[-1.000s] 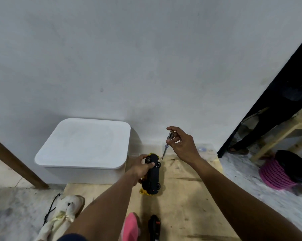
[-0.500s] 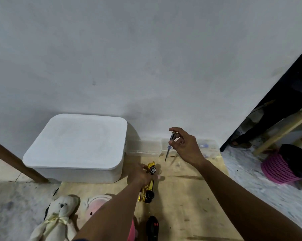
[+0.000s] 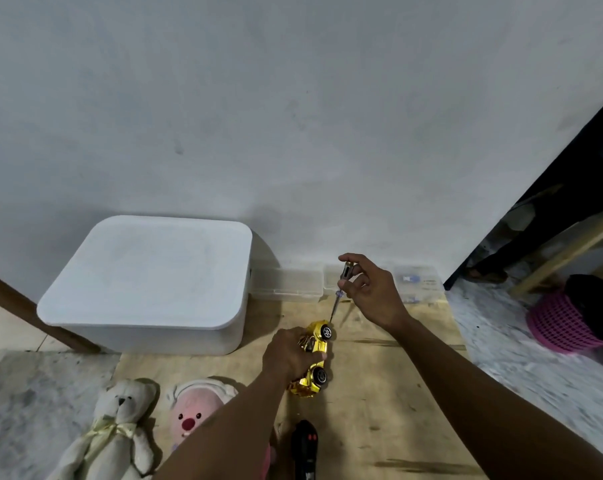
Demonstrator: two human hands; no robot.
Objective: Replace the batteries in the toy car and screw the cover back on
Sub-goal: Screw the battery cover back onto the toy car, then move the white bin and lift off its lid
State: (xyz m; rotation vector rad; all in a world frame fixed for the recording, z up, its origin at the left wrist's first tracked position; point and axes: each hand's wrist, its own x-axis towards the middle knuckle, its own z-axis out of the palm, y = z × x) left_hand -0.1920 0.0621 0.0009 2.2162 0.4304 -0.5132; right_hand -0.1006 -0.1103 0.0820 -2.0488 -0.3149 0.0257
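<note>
Left hand: we saw the left hand (image 3: pixel 288 351) wrapped over the toy car (image 3: pixel 317 346), its grip closed round the gold body from the left side.
Toy car: it sat low over the middle of the plywood surface (image 3: pixel 379 393), turned on its side so that two wheels faced right. Its length ran away from us. We could not tell whether its near end rested on the wood.
Battery cover: we could not make it out from this angle.
Right hand: the right hand (image 3: pixel 373 292) was raised above and just beyond the car, its grip a pinch of thumb and curled fingers on the screwdriver (image 3: pixel 344 273).
Screwdriver: we noted it tilted, handle up and away, thin shaft slanting down to the left. Its tip sat right at the car's far end by the front wheel. We could not say if it touched.
Far edge: a white lidded box (image 3: pixel 151 271) stood against the wall (image 3: pixel 293 116), with a clear plastic case (image 3: pixel 286 284) just to its right.
Near edge: a cream teddy bear (image 3: pixel 116 431) and a pink plush toy (image 3: pixel 192 407) lay left of the forearm. A black remote control (image 3: pixel 304 445) lay below the car.
Right side: a pink basket (image 3: pixel 560 323) stood on the floor, well apart from the car.
</note>
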